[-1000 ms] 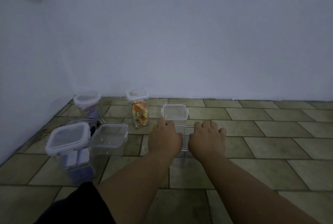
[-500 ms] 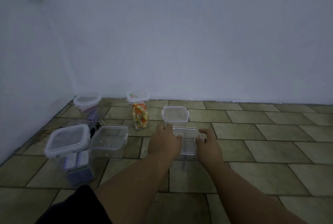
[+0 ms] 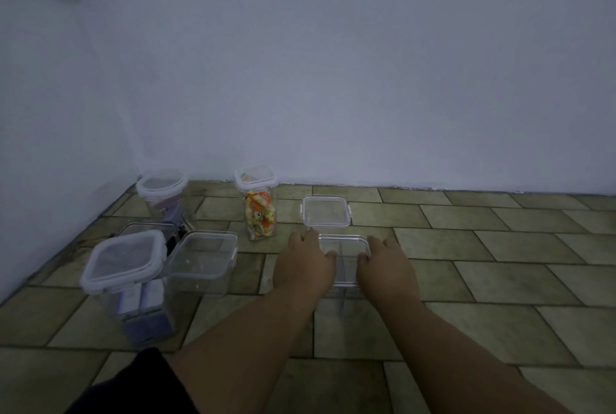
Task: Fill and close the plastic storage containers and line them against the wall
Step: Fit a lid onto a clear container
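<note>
You grip the open container: clear hard plastic, smooth, glossy, rim catching light. Loose lid behind it: same clear plastic, opaque white side clips. Tall container: clear glossy walls, white-rimmed lid. The orange-and-yellow wrappers inside are shiny; film or foil, can't tell. Round-lidded container and big container on your left: clear walls, lids with milky white plastic rims and see-through panels. Mid-left container: clear, smooth, faint glare. Floor tiles: olive, matt, slightly mottled, dark grout lines. Wall: pale paint, matt, flat. Dark cloth at your lower left: black, matt.
</note>
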